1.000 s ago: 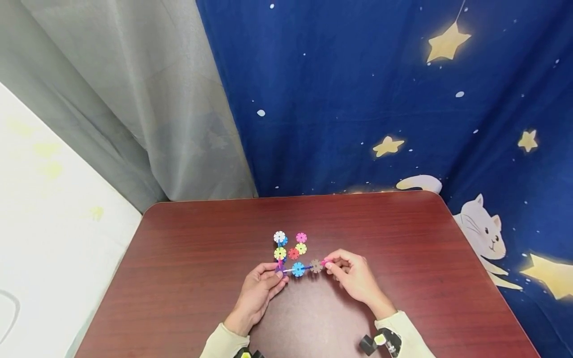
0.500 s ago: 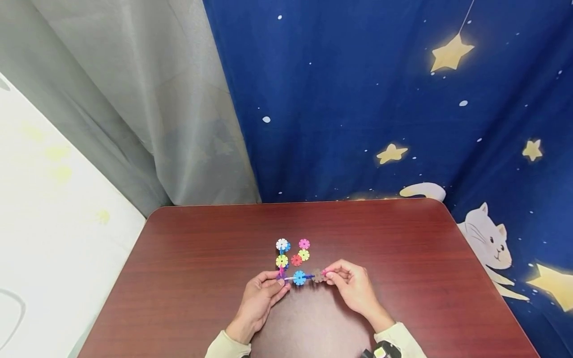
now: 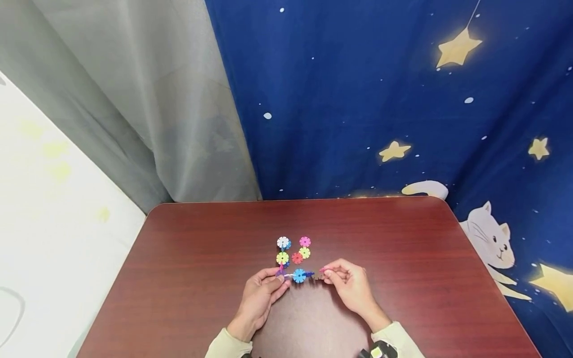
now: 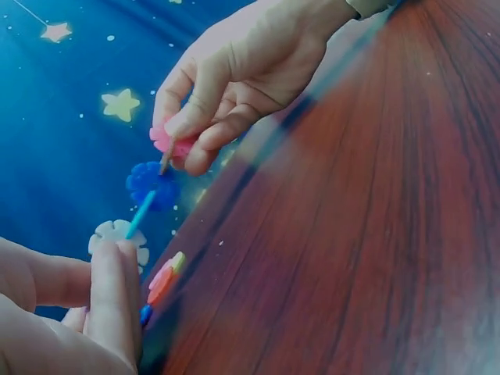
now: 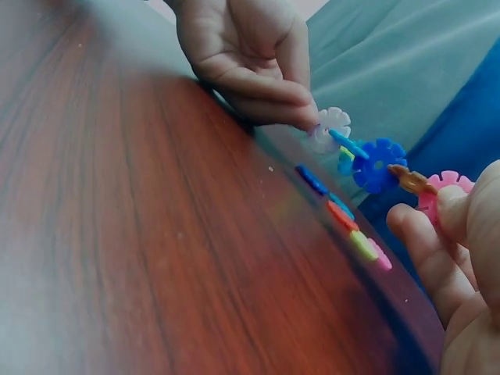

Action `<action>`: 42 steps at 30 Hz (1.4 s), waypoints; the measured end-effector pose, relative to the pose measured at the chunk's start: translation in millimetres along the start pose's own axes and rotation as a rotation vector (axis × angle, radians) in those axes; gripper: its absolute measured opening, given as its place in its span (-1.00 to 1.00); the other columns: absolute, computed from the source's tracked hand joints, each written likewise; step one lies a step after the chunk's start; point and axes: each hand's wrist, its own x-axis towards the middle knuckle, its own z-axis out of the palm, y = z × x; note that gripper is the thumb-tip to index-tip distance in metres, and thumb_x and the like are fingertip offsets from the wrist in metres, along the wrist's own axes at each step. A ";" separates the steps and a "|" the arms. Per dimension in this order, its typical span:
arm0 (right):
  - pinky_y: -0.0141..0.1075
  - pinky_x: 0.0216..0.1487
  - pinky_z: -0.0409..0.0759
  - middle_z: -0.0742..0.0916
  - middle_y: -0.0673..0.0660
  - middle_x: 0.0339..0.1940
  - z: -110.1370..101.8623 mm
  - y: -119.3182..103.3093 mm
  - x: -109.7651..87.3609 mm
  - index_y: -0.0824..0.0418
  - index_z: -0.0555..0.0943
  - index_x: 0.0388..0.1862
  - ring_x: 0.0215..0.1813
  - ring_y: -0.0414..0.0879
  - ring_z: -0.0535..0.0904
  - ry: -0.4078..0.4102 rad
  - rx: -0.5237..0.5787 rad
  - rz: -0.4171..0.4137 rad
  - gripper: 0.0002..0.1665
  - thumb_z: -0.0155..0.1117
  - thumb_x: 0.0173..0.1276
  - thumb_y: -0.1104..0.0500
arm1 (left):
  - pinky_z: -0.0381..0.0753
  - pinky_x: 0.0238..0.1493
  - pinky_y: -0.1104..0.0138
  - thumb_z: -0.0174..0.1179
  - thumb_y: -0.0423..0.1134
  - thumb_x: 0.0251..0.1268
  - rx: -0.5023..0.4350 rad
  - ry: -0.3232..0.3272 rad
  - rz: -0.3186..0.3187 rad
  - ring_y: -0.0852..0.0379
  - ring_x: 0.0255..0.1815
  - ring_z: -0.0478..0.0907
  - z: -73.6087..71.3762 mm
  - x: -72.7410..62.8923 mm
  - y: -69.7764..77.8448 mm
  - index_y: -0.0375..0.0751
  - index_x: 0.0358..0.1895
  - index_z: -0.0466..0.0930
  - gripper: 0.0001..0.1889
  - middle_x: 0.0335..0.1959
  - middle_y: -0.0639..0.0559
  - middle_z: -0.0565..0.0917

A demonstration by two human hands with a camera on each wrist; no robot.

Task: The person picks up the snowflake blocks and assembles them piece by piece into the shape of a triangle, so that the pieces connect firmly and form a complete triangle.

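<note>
A chain of slotted plastic flower discs hangs between my two hands above the table. My left hand point(image 3: 259, 297) pinches the chain at a purple disc point(image 3: 280, 274), beside a white disc point(image 5: 334, 120). From there the chain runs right through a light blue disc point(image 3: 299, 276), a dark blue disc point(image 5: 380, 166) and a brown disc point(image 5: 414, 180). At that end my right hand point(image 3: 351, 287) pinches a pink disc point(image 5: 447, 186), joined to the brown one. Another stretch leads away from the left hand, with a yellow disc point(image 3: 282, 258) and a white disc at its far end.
Loose discs lie on the dark red table point(image 3: 201, 268) beyond the chain: red point(image 3: 297, 258), yellow-green point(image 3: 305, 253), pink point(image 3: 305, 241), and blue ones partly hidden. A blue star-patterned curtain point(image 3: 340, 124) and a grey curtain point(image 3: 179, 99) hang behind the table.
The brown disc has turned from nearly face-on to almost edge-on in the head view, as the right hand tilts the pink disc. The left hand keeps its hold. The head view has shifted slightly.
</note>
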 end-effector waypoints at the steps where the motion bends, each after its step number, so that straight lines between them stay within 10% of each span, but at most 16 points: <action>1: -0.16 -0.24 0.83 0.84 0.38 -0.27 0.3 -1.8 0.0 0.37 0.70 -0.17 -0.28 0.13 0.85 -0.005 0.013 0.003 -0.93 0.36 0.43 0.46 | 0.79 0.08 0.31 0.18 -0.53 0.50 -0.008 0.005 -0.005 0.10 -0.10 0.82 0.7 0.1 -0.1 -0.59 0.34 0.31 -0.55 -0.19 -0.06 0.76; 9: -0.10 -0.21 0.83 0.83 0.40 -0.26 5.0 -10.8 -1.3 0.39 0.65 -0.16 -0.25 0.13 0.86 -0.017 0.054 -0.018 -0.93 0.33 0.44 0.48 | 0.77 0.14 0.30 0.17 -0.44 0.57 -0.044 0.012 -0.009 0.12 -0.02 0.80 1.6 -5.1 -2.2 -0.49 0.51 0.21 -0.44 -0.07 -0.06 0.74; 42: -0.22 -0.20 0.85 0.85 0.27 -0.15 -1.1 -13.4 -28.8 0.22 0.67 -0.26 -0.13 -0.17 0.82 -0.236 -0.051 -0.157 -0.79 0.42 0.33 0.50 | 0.75 -0.28 0.36 0.18 -0.19 0.61 0.140 0.073 -0.009 0.24 -0.29 0.63 -10.1 8.3 19.1 -0.19 0.03 0.63 -0.83 -0.29 0.15 0.66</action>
